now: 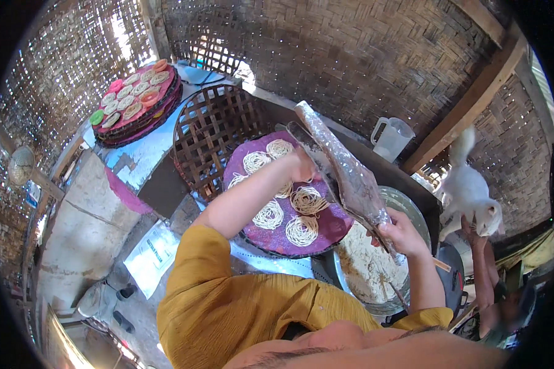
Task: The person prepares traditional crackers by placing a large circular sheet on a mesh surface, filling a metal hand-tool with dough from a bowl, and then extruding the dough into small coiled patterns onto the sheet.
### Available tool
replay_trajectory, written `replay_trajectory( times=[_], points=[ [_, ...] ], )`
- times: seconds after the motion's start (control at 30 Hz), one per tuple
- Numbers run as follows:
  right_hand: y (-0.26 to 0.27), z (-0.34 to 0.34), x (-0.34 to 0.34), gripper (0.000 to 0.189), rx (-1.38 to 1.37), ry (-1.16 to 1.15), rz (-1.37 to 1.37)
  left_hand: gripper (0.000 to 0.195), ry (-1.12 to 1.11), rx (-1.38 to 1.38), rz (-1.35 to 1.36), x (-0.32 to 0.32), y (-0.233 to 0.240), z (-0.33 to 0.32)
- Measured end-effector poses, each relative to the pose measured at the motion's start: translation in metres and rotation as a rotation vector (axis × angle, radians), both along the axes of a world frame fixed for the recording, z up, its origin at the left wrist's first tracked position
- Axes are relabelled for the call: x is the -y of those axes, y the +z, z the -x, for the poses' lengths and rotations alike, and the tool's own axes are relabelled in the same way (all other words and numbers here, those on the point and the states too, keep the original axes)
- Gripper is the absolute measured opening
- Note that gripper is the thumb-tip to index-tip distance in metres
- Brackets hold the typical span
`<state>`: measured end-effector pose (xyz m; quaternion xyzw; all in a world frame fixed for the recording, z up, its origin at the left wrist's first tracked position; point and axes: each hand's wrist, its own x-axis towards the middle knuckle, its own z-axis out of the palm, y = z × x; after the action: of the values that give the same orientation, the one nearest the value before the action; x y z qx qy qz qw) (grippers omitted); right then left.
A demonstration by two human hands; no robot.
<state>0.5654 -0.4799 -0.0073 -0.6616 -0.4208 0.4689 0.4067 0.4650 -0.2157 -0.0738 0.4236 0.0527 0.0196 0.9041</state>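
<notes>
My right hand [404, 233] grips the lower end of a long, flour-dusted wooden hand press [358, 180] with two handles, held slantwise. My left hand [302, 166] is beside the press, over a round purple tray [332, 223]; its fingers are bent and partly hidden, so a hold cannot be made out. Several coils of pale noodle strands lie on that tray, among them a nearer coil [302, 231] and a browner coil [308, 200]. Under my right forearm stands a large metal basin [408, 196] with a pale, floury dough mixture [371, 272] inside.
An open-weave basket [203, 133] leans behind the tray. Further left, stacked round trays [141, 104] carry coils and coloured rings. A plastic jug [392, 138] stands behind the basin. At right, another person's hand [473, 230] holds a white cat [468, 191]. A printed plastic sack [152, 258] lies lower left.
</notes>
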Motion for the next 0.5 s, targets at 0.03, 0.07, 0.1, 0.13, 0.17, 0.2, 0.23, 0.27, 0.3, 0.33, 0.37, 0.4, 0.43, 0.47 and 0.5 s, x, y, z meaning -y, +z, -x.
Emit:
replay_trajectory(
  times=[0.03, 0.07, 0.1, 0.13, 0.17, 0.2, 0.23, 0.27, 0.3, 0.33, 0.37, 0.4, 0.43, 0.47, 0.5],
  points=[
    [-0.003, -0.002, 0.000, 0.057, -0.012, 0.001, 0.001, 0.055, -0.019, -0.087, -0.174, 0.009, -0.007, 0.000],
    [-0.004, -0.003, 0.000, 0.058, -0.023, 0.003, 0.003, 0.055, -0.035, -0.143, -0.295, 0.014, -0.012, 0.001],
    [-0.005, -0.002, -0.001, 0.058, -0.028, -0.001, -0.001, 0.056, -0.049, -0.181, -0.362, 0.018, -0.018, 0.000],
    [-0.006, 0.000, -0.002, 0.058, 0.005, -0.021, -0.017, 0.056, -0.061, -0.213, -0.412, 0.019, -0.023, 0.000],
    [-0.007, 0.001, -0.004, 0.060, 0.038, -0.042, -0.033, 0.056, -0.073, -0.237, -0.451, 0.020, -0.027, 0.001],
    [-0.010, 0.000, -0.003, 0.060, 0.033, -0.046, -0.035, 0.056, -0.089, -0.257, -0.483, 0.020, -0.031, 0.000],
    [-0.013, -0.001, -0.003, 0.059, 0.025, -0.066, -0.065, 0.056, -0.098, -0.278, -0.524, 0.021, -0.035, 0.000],
    [-0.017, -0.002, -0.004, 0.058, 0.018, -0.085, -0.096, 0.057, -0.107, -0.298, -0.563, 0.020, -0.037, 0.001],
    [-0.019, -0.004, -0.004, 0.058, 0.015, -0.087, -0.097, 0.057, -0.100, -0.317, -0.598, 0.020, -0.040, 0.001],
    [-0.021, -0.006, -0.004, 0.058, 0.005, -0.106, -0.104, 0.057, -0.091, -0.336, -0.644, 0.019, -0.043, 0.002],
    [-0.022, -0.008, -0.004, 0.057, -0.005, -0.124, -0.111, 0.057, -0.046, -0.349, -0.708, 0.017, -0.048, 0.001],
    [-0.022, -0.009, -0.003, 0.057, -0.005, -0.122, -0.112, 0.057, 0.002, -0.365, -0.770, 0.015, -0.053, 0.001],
    [-0.021, -0.010, -0.003, 0.056, -0.025, -0.139, -0.122, 0.058, 0.099, -0.392, -0.893, 0.012, -0.059, 0.001],
    [-0.020, -0.011, -0.003, 0.055, -0.044, -0.155, -0.131, 0.059, 0.109, -0.274, -1.203, 0.005, -0.064, 0.007],
    [-0.020, -0.014, 0.000, 0.055, -0.046, -0.165, -0.132, 0.059, 0.099, -0.270, -1.205, 0.006, -0.056, 0.011]
  ],
)
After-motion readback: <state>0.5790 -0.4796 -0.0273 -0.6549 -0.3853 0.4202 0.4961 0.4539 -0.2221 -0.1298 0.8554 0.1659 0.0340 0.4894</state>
